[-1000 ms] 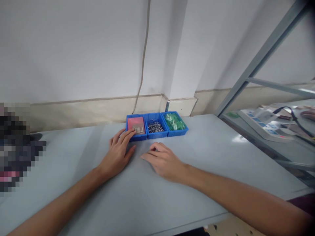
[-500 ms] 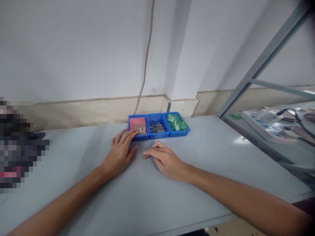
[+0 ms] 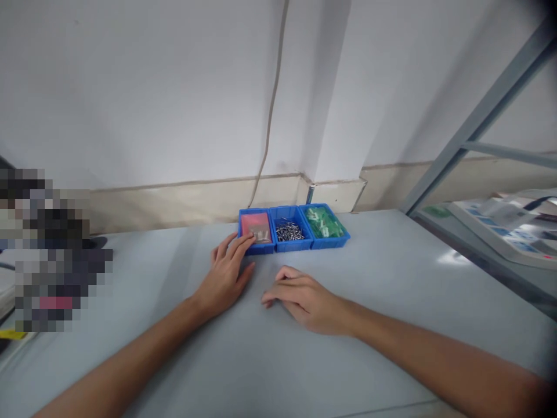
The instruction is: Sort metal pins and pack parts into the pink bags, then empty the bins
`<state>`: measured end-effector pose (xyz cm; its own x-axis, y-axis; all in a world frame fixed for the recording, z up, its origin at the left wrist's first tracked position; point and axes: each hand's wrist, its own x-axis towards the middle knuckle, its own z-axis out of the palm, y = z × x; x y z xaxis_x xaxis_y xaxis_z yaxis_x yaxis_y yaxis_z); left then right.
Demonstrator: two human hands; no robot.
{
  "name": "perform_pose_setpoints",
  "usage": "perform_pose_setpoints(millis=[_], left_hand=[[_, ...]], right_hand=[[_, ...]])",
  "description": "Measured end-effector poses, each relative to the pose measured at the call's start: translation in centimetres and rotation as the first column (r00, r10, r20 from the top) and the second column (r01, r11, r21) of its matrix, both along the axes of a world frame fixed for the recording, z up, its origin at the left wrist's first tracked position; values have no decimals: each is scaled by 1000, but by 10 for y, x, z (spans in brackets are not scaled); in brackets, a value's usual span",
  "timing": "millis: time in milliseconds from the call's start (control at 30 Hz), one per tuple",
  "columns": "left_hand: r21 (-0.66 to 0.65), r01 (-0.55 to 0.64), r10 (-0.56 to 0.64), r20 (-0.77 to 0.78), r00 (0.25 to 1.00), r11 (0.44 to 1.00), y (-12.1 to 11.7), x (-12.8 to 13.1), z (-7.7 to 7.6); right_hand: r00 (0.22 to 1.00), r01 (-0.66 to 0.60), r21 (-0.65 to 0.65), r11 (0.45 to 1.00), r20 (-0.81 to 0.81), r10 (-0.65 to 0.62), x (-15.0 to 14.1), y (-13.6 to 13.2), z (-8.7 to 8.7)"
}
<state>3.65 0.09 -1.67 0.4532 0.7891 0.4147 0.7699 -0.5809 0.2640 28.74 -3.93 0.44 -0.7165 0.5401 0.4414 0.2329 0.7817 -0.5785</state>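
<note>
My left hand (image 3: 226, 280) lies with fingers stretched out, its fingertips over the near edge of the left blue bin (image 3: 257, 249). That bin holds a pink packet (image 3: 255, 220) with small pale pieces at its front. My right hand (image 3: 307, 302) is just above or on the table, in front of the bins. Its fingers are curled together and point left; whatever they may hold is hidden. Small metal pins or screws (image 3: 289, 230) fill the middle blue bin (image 3: 294, 245). In the right blue bin (image 3: 331, 241) are green bags (image 3: 324, 223) with white pieces.
The bins stand side by side on a grey table (image 3: 243, 360), close to the wall (image 3: 174, 87) with a hanging cable (image 3: 270, 110). At right rises a grey metal frame (image 3: 474, 122), with a white device (image 3: 500, 232) behind it. A pixelated dark shape (image 3: 65, 273) covers the left side.
The view has turned a little left, so everything sits farther right. My right hand's fingertips have dropped slightly towards me. My left hand stays at the left bin.
</note>
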Motion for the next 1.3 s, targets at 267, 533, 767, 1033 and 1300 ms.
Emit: perform_pose_setpoints(millis=[267, 533, 767, 1033, 1300], left_hand=[[-15, -7, 7, 14, 1000, 1000, 0, -1, -2], [4, -5, 5, 19, 1000, 1000, 1, 0, -3], [8, -1, 1, 19, 1000, 1000, 1, 0, -2], [9, 0, 0, 17, 1000, 1000, 1, -1, -3], [26, -2, 1, 26, 1000, 1000, 2, -1, -5]], right_hand=[[995, 28, -173, 985, -87, -44, 0, 3, -5], [968, 184, -271, 945, -117, -222, -1, 9, -11], [974, 191, -332, 924, -55, -221, 0, 10, -14], [976, 179, -256, 950, -72, -204, -1, 6, -11], [934, 343, -252, 905, -14, -357, -2, 9, -12]])
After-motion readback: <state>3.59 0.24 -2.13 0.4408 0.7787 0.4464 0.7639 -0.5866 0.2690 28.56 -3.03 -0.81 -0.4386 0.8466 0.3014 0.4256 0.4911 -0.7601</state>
